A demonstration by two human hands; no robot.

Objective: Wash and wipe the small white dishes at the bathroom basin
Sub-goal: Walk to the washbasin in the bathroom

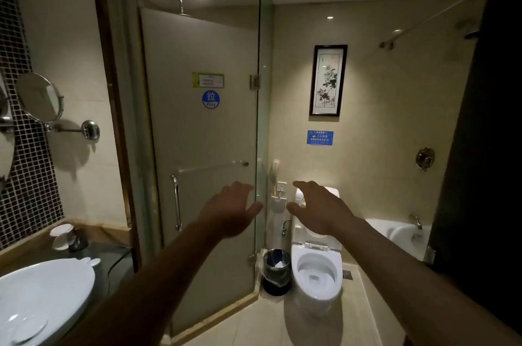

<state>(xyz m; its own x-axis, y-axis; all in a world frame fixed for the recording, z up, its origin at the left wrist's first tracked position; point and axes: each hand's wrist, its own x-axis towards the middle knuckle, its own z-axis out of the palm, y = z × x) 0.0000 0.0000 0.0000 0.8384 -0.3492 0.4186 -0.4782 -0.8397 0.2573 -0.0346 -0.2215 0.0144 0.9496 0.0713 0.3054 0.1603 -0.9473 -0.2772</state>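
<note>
Reaching out in front, both hands empty: left hand [230, 208] held palm-down with fingers spread loose, right hand [319, 205] the same, thumbs turned toward each other, nothing gripped by either. They hang in mid-air touching nothing, likely a start pose to show the hands before work begins. Behind them, well apart, are the glass shower door [203, 147] with its vertical handle [176, 203], the toilet [316, 266] with lid up, a small bin [276, 270] between the two, and a bathtub [395, 232] at right. The task's things sit low at the left edge, off the line of the arms: white basin [42, 297] on the dark counter [115, 258], with one small white dish [29, 327] lying flat inside it, presumably put there for washing. Another small white piece [91, 261] rests at the basin's far rim; whether it's a dish I can't tell. White cups [60, 235] stand at the counter's back corner. Faucet and cloth not visible. Judgement: washing not started; the person needs to turn left and down toward the basin first.
</note>
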